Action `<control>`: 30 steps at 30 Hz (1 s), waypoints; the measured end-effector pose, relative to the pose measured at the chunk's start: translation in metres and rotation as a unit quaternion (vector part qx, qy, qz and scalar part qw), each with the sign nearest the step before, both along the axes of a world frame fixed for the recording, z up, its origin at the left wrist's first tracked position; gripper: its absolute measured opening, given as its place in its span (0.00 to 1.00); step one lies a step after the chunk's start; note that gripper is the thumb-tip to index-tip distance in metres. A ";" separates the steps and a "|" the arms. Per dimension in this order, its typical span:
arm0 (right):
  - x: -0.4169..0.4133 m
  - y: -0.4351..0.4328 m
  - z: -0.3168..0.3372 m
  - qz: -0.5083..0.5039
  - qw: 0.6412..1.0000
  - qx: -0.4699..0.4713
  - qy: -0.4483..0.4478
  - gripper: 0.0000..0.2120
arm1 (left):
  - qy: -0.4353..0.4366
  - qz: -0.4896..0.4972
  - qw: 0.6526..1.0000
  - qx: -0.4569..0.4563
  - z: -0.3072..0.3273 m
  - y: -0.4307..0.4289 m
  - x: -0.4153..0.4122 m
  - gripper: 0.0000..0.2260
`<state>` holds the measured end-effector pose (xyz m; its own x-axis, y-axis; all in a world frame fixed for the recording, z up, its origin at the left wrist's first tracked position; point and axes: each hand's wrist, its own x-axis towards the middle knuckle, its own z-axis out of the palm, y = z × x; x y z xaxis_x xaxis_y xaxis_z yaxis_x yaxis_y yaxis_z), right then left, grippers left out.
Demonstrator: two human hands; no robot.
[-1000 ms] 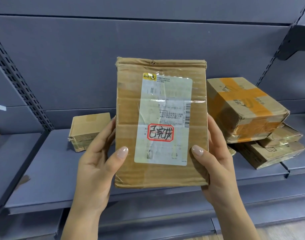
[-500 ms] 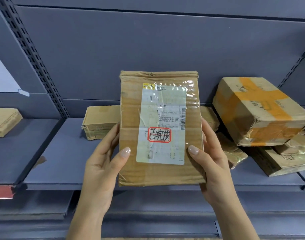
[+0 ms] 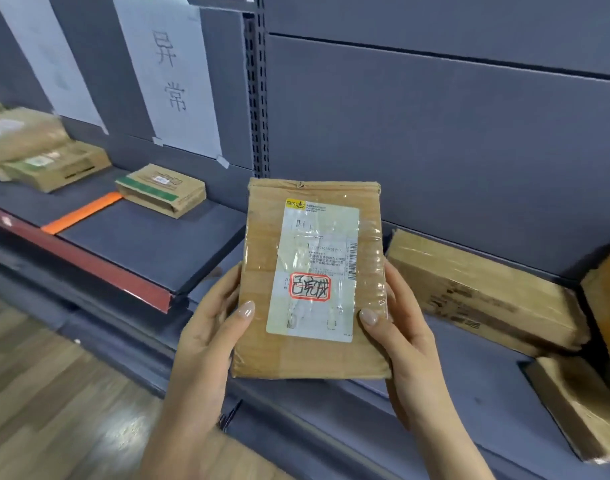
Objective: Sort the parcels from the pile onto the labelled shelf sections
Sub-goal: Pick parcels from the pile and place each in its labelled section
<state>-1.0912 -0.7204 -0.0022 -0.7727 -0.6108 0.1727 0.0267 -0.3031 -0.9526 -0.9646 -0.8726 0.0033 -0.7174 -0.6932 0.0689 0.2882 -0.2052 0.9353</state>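
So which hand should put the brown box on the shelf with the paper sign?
Probably the left hand: it grips the flat brown cardboard parcel on the side nearest the white paper sign, while the right hand is farther away.

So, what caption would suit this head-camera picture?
Left hand and right hand hold a labelled cardboard parcel before grey shelving bearing a paper sign.

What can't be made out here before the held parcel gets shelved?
Head view:
- Left sign: blurred, cut by the top edge, writing unreadable.
- Held parcel, label small print: too small, tape glare.
- Far-left parcels: motion-blurred.
- Right-edge parcel: cut off by the frame.
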 end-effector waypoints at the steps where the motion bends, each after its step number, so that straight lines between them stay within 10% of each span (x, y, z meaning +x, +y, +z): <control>1: 0.003 -0.010 0.000 0.016 1.000 0.001 0.000 0.34 | -0.002 0.012 1.000 -0.001 -0.002 -0.007 0.008 0.40; 30: 0.147 -0.305 -0.017 0.302 0.953 0.017 0.019 0.32 | -0.015 0.344 0.938 -0.042 -0.008 -0.197 0.210 0.17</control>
<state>-0.9440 -1.0257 -0.0190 -0.2716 -0.9481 0.1651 0.1526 -0.2118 -0.9653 -0.7543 -1.0699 -0.0051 -0.1048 -0.9859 0.1308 0.2979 0.0944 0.9499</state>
